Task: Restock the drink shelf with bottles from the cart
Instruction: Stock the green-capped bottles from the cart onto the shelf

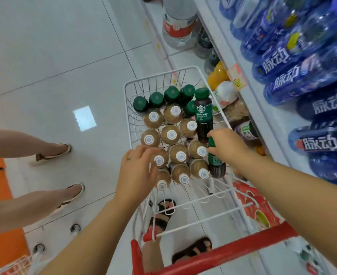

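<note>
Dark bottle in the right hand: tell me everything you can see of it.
The dark bottle looks like clear plastic holding near-black drink, with a green label wrap. It is tipped over, ribbed base toward the camera, at the right side of the cart. The right hand grips its upper part, hiding the cap. It lies beside the white-capped tan bottles.
</note>
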Demonstrator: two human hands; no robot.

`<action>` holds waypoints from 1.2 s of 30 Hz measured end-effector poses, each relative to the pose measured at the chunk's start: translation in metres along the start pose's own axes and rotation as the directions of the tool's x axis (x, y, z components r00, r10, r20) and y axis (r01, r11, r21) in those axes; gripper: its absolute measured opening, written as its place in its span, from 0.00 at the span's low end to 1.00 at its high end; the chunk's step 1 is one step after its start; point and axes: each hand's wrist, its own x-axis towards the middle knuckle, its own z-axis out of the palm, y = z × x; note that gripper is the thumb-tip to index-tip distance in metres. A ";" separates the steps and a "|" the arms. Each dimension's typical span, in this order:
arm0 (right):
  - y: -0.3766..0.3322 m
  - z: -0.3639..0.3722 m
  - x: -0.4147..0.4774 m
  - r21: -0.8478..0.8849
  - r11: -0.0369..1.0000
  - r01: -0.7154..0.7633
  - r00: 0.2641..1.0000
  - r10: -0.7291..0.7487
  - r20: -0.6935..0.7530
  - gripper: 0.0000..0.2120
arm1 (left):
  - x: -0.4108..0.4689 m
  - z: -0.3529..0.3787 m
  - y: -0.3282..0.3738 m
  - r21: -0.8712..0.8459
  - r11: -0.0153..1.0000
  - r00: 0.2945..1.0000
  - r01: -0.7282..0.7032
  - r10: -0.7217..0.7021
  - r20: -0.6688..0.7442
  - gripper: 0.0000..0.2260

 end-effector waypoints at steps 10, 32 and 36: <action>0.003 -0.102 -0.070 0.482 0.830 0.280 0.940 -0.136 -0.313 0.22 | 0.022 -0.010 0.080 -0.339 0.939 0.967 -0.063 0.141 0.213 0.33; -0.006 -0.033 0.077 0.374 0.927 0.002 0.931 0.135 -0.339 0.35 | 0.032 -0.020 0.030 -0.638 0.744 0.968 0.199 -0.249 0.011 0.29; -0.013 -0.027 0.053 0.340 0.937 0.073 0.863 0.111 -0.492 0.32 | 0.025 -0.017 0.031 -0.655 0.731 0.965 0.194 -0.261 -0.005 0.29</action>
